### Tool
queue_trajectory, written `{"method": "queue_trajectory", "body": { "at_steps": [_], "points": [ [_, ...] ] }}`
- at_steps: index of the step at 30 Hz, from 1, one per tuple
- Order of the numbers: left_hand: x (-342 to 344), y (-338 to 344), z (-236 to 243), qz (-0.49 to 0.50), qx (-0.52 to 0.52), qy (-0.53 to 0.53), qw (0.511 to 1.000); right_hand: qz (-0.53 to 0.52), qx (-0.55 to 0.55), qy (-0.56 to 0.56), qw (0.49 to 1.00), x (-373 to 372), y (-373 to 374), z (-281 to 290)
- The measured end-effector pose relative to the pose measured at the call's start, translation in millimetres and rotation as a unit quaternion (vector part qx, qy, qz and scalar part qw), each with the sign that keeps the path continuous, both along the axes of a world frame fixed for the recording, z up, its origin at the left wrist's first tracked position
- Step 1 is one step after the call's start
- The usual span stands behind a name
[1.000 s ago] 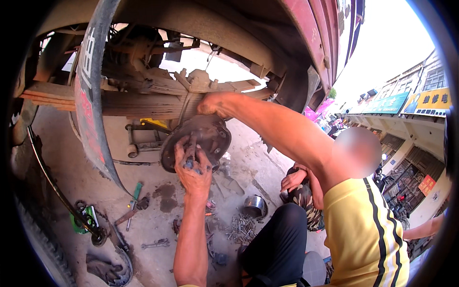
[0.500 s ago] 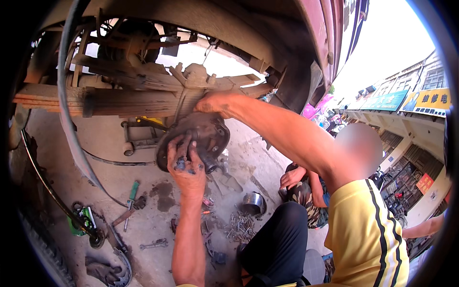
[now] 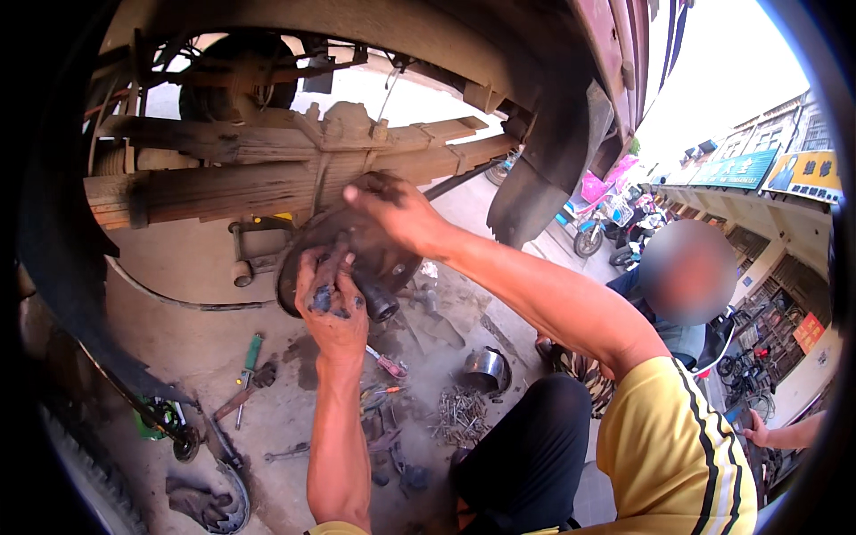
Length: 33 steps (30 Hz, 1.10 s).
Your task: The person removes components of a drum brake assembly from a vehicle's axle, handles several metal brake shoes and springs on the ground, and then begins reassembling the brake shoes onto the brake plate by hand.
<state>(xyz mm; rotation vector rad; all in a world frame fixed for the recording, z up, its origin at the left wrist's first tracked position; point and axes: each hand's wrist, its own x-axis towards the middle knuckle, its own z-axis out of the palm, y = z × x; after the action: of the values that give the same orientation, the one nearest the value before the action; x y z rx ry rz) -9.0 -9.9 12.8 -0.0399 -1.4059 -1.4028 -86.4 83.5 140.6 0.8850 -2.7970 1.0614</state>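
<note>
Right hand (image 3: 394,207) has shifted, finger closure unclear; left fingers (image 3: 309,278) grip round metal part (image 3: 364,245), probably heavy, stiff: support rim

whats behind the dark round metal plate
Past the left edge of the dark round metal plate, part of a metal frame with a roller and a yellow piece shows. The plate covers what lies directly behind it, so the frame's right end can't be seen.
</note>
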Motion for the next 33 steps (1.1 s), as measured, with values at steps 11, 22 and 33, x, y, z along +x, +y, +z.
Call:
{"method": "queue_trajectory", "body": {
  "at_steps": [11,22,33],
  "points": [
    [-1,-4,2,-0.145,0.156,-0.003,0.977,0.162,-0.002,0.304,0.939,18,17,-24],
    [1,-13,-6,-0.172,0.16,-0.034,0.971,0.179,0.036,0.4,0.898,11,21,-34],
    [6,-23,10,-0.016,-0.044,-0.072,0.996,0.16,-0.015,0.426,0.89,8,21,-40]
  ]
}}
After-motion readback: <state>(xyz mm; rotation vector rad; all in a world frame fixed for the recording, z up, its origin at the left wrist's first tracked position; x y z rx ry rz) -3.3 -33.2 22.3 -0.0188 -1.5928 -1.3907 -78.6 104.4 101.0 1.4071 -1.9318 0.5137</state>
